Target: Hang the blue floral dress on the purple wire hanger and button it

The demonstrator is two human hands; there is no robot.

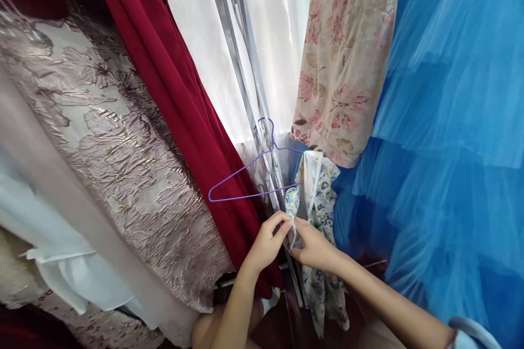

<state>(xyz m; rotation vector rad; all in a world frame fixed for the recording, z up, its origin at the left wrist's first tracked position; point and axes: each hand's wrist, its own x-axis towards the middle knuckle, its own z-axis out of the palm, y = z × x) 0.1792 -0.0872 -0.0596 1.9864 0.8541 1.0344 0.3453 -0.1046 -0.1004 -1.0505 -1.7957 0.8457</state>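
1. hanger (249,196): bears flowered garment (326,196) on its right end.
2. left hand (268,241): pinching garment edge below hanger.
3. right hand (314,244): gripping same edge, below hanger.
4. red cloth (180,103): behind hanger's left end.

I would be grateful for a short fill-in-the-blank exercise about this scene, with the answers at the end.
1. The hanger is coloured ____.
2. In the picture, the dark red garment is behind the hanger's ____ end.
3. The small-flowered fabric is pinched by the left hand and the ____ hand.
4. The layered tulle garment at the picture's right edge is coloured ____.

Missing words: purple; left; right; blue.
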